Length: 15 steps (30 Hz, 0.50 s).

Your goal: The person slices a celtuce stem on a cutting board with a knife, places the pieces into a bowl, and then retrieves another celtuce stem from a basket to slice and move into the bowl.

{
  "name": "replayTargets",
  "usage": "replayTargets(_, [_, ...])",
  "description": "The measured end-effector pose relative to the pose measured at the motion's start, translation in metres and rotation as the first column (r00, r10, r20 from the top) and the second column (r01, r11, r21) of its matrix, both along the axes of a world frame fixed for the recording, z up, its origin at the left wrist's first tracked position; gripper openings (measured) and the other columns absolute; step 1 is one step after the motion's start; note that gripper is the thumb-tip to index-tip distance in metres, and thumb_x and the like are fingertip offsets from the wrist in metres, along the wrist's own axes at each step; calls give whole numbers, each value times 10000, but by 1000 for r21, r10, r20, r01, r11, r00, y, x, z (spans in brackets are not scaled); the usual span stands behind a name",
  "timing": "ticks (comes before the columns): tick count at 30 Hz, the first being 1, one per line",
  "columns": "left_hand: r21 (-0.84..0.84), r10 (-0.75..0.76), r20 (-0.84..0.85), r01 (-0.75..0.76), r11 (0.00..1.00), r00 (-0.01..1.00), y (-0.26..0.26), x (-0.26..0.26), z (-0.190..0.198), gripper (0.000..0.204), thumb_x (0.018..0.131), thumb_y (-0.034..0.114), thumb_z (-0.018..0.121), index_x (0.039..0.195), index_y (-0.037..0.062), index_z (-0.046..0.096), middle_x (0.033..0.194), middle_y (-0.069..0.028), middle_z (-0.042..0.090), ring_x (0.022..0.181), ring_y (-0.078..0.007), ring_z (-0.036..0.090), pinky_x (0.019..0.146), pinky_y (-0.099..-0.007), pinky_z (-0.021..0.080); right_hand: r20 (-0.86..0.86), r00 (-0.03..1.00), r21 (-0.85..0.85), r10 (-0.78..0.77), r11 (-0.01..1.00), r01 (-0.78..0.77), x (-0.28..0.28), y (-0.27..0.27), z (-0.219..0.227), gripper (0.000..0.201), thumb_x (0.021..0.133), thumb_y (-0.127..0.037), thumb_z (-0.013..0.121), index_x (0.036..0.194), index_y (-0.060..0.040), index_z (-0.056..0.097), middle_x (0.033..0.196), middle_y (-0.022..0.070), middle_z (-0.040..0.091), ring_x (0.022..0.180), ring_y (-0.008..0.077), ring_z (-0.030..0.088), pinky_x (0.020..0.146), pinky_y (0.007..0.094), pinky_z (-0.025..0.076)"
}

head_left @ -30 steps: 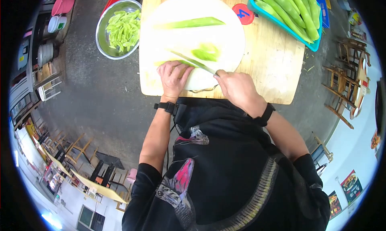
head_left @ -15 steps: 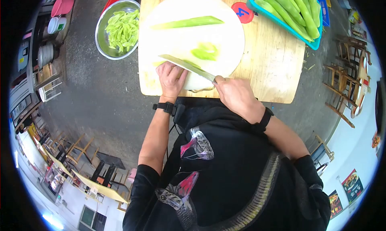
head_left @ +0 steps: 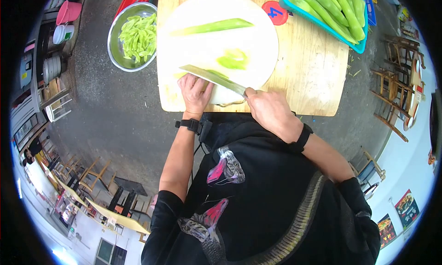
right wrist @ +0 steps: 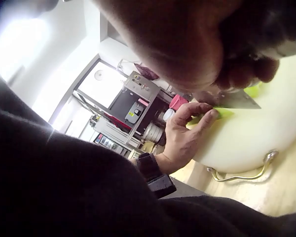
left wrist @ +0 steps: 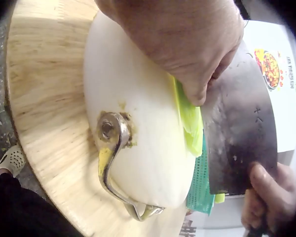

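Note:
My left hand grips a pale green vegetable stem against the thick white round cutting board, its fingers bent down over the piece. In my right hand is the handle of a cleaver. The broad blade stands right at my left fingertips, slanting across the stem in the head view. Several cut green slices lie farther in on the board. Beyond them rests a long green stem piece. My left fingers hide part of the held stem.
A metal bowl of green slices stands left of the wooden table. At the far right, a teal basket holds several whole stems. A red disc marked 4 lies beside the board, whose metal handle faces me.
The cleaver has shifted left toward my left hand, and more of its blade face shows. My left hand stays on the stem, nearly unmoved.

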<state>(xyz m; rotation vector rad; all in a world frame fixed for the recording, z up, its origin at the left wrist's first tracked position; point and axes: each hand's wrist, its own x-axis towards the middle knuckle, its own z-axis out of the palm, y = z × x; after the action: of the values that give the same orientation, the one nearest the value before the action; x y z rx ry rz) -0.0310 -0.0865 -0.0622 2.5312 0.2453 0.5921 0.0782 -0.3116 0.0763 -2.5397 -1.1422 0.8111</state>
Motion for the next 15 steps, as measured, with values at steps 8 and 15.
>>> replayTargets(8, [-22,4,34,-3,1000,999,0,4,3,262,754,147,895,969,86,757,1062,-74,705,1066,-295,636,970,-450,440,-46,999,-9,22,1000,-22,9,-7,9,237,1056,-215,560,958,-18,649,661,198,661,640,379,695,571,504,521])
replayTargets(15, [-32,7,81,-5,999,997,-1,8,8,208,763,151,890,936,130,776,1009,-11,706,1017,-253,636,938,-425,430,33,999,111,29,993,-32,13,39,-46,248,1052,-232,573,948,-19,649,687,201,683,666,392,709,593,507,538])
